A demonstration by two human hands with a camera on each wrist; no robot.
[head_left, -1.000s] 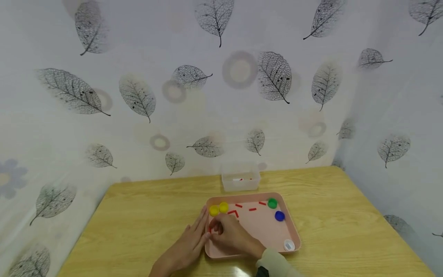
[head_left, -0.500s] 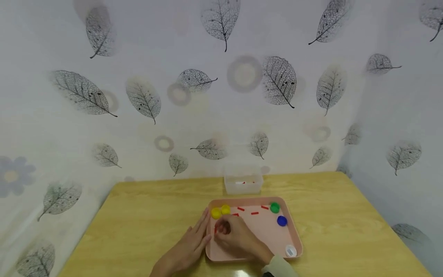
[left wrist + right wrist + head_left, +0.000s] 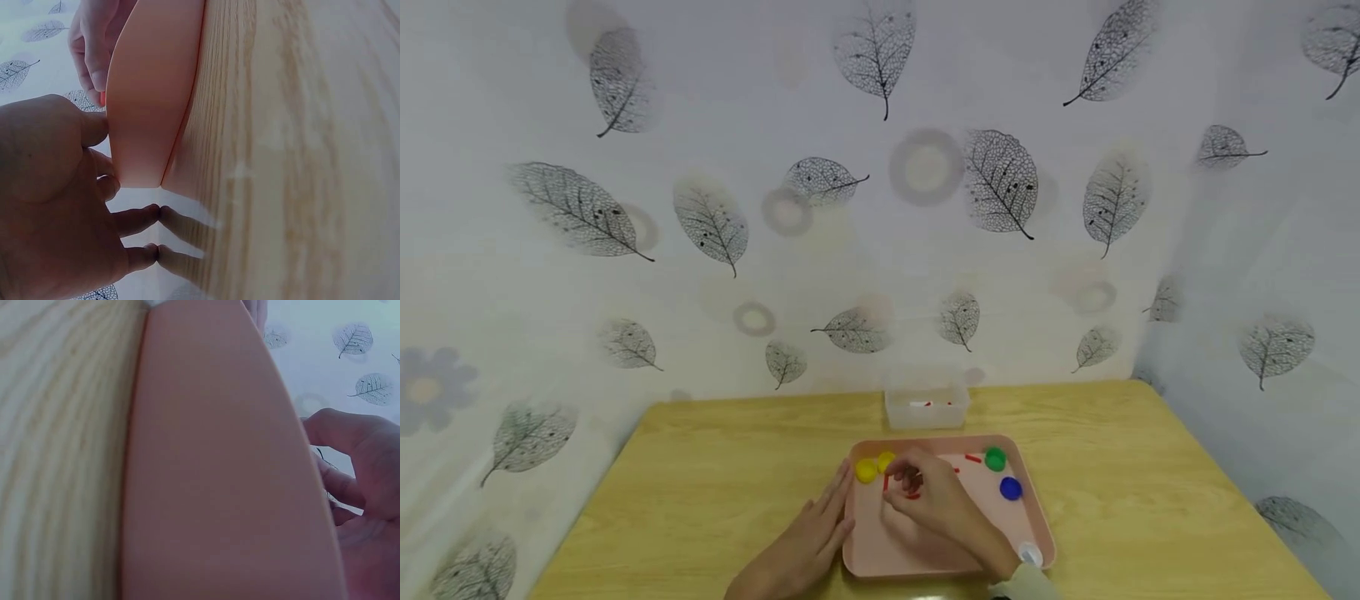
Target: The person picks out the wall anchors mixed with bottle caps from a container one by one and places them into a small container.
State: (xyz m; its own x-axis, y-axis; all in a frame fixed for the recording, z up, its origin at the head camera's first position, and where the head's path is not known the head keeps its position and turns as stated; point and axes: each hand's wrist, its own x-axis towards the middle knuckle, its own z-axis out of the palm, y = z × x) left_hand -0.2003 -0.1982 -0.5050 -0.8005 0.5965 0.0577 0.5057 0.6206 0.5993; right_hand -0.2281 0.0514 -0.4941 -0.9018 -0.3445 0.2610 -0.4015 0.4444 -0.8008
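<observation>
In the head view, my right hand (image 3: 936, 496) is over the left half of a pink tray (image 3: 857, 542), pinching a short red stick (image 3: 886, 482) upright between thumb and forefinger. Another bit of red (image 3: 913, 496) shows just under its curled fingers. My left hand (image 3: 805, 542) lies along the tray's left side with fingers fairly straight. The left wrist view has its fingertips at the tray's outer wall (image 3: 150, 94) and on the table. Two round yellow caps (image 3: 866, 471) sit in the far left corner. In the right wrist view, the tray wall hides what the right fingers hold.
More red sticks (image 3: 973, 459) lie toward the tray's far side. A green cap (image 3: 995, 458), a blue cap (image 3: 1011, 488) and a white cap (image 3: 1030, 553) line its right side. Behind stands a clear plastic box (image 3: 927, 415) with small red and white pieces, near the leaf-patterned backdrop (image 3: 850, 250).
My right hand has carried the red stick from beside the tray's left wall rightward and slightly away from me. The left hand keeps its place at the tray's side.
</observation>
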